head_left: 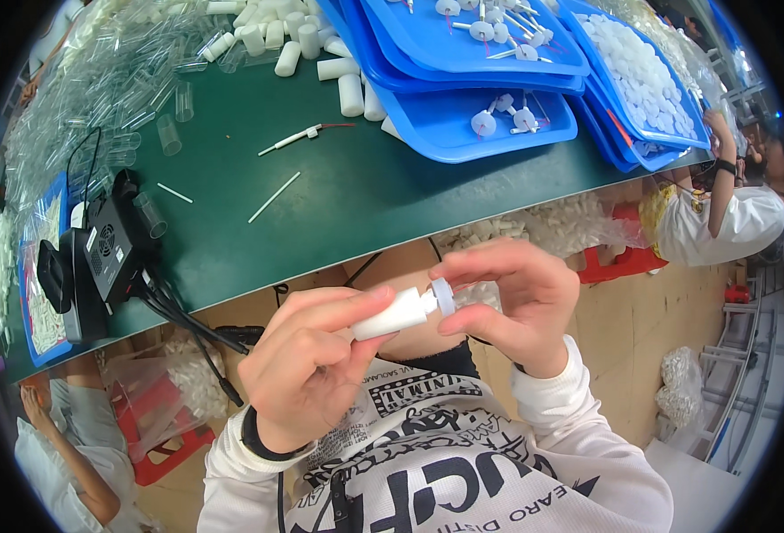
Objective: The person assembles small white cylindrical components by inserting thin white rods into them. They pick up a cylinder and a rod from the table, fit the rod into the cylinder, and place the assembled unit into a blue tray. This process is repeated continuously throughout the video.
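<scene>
Just off the near edge of the green table [339, 213], in the head view, the left hand [308, 373] holds a white cylinder [396, 315] with its fingers closed around it; the right hand [521, 298] pinches a round white disc [443, 297] by its rim, thumb and finger only the disc's width apart; a narrow white neck shows between disc and cylinder, which tilts slightly up toward the right; on the table, between the far edge and the near one, lie a thin white tube with a red wire [293, 139], a long white stick [275, 197] and a shorter stick [175, 193]; clear tubes [99, 98] heap over the far left corner, with white cylinders piled beside them along the far edge; near the left end stands a black device with a fan grille [112, 249]; toward the right end, a lower blue tray [454, 142] bears white discs on stems, while another blue tray [676, 153] beside it is heaped with loose discs
</scene>
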